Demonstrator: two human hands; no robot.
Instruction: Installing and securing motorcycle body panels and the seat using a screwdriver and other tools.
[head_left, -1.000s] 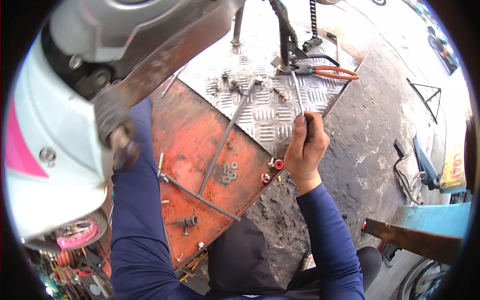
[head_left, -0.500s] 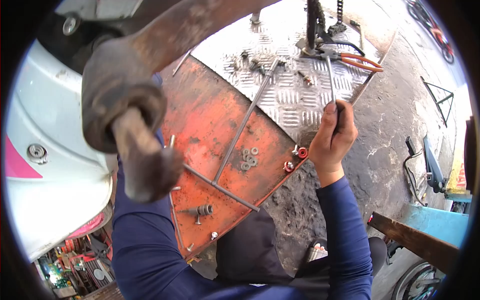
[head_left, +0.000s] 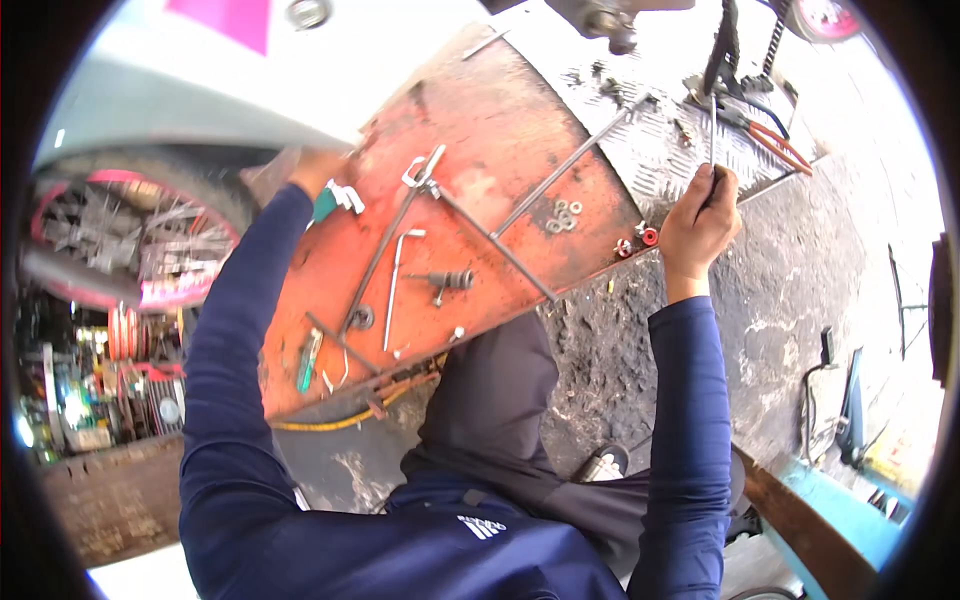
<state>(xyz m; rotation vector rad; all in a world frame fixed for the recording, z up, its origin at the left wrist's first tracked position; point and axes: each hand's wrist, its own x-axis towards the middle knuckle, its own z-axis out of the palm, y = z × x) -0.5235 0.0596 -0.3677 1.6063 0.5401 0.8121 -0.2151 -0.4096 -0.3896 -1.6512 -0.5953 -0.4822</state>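
Note:
My right hand (head_left: 703, 225) is closed around a thin metal rod (head_left: 713, 135), which points up and away over the tread-plate surface. Beyond its tip stand dark metal parts beside orange-handled pliers (head_left: 775, 142). At the left, my left hand (head_left: 315, 170) reaches past the edge of a white body panel (head_left: 250, 90). Blur and the panel hide its fingers. Close beside it is a blurred green and white thing (head_left: 338, 200); whether the hand grips it I cannot make out.
On the orange metal sheet (head_left: 480, 130) lie T-handle wrenches (head_left: 570, 168), an L-shaped key (head_left: 392, 290), a socket (head_left: 458, 280), several washers (head_left: 563, 217), red-ringed bolts (head_left: 648, 236) and a green-handled tool (head_left: 309, 362). A pink-rimmed wheel (head_left: 130, 230) stands left.
The view has shifted left and the large rusty-brown part has left its middle. My left hand, hidden behind that part before, now shows by the panel. My right hand keeps the rod.

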